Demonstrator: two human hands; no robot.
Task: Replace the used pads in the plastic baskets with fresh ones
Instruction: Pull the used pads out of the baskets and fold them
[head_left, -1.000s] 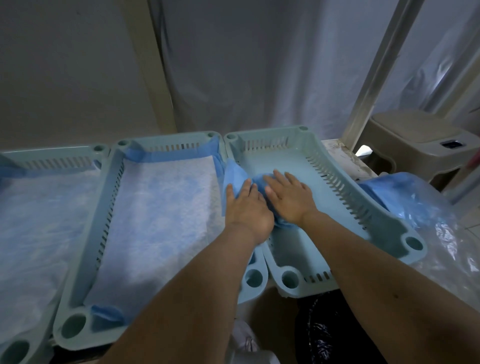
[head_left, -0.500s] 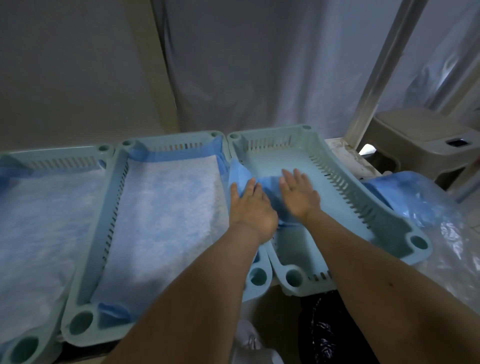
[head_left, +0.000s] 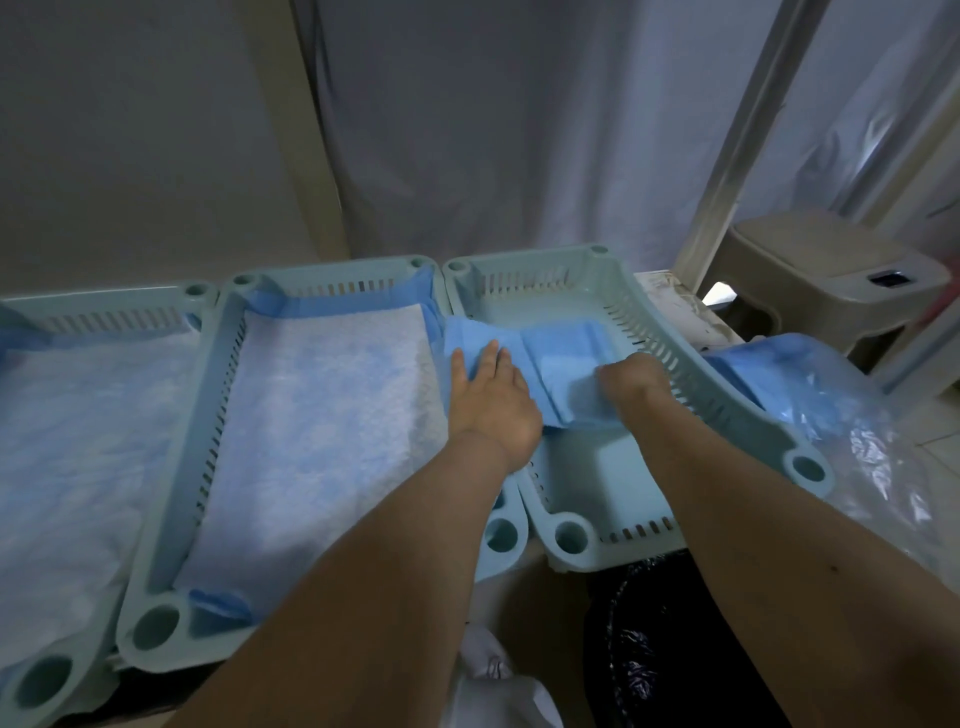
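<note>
Folded blue pad (head_left: 563, 358), partly opened, lying across the floor of the right basket (head_left: 748, 421) at about mid-length, its left edge riding up against the basket's left wall. Left hand (head_left: 491, 400): fingers straight and together, pressed flat on the pad's left portion, thumb held apart. Right hand (head_left: 631, 382): fingers curled under at the pad's right edge, just beside the slotted right wall; it appears to pinch that edge, though the fingertips are hidden. The near half of the basket floor is bare pale-green plastic. Middle basket (head_left: 171, 499), touching the right basket along its side: lined with a white-faced pad (head_left: 322, 426) whose blue backing shows at the far end and at the near left corner. Left basket (head_left: 104, 304), only partly in view: likewise lined with a white pad (head_left: 67, 447). To the right of the right basket, a clear plastic bag (head_left: 852, 441) containing blue pads. Far right, a beige plastic stool (head_left: 831, 270). Behind the baskets, a pale curtain (head_left: 493, 130). Near edge, below the forearms, a black bag (head_left: 644, 649).
</note>
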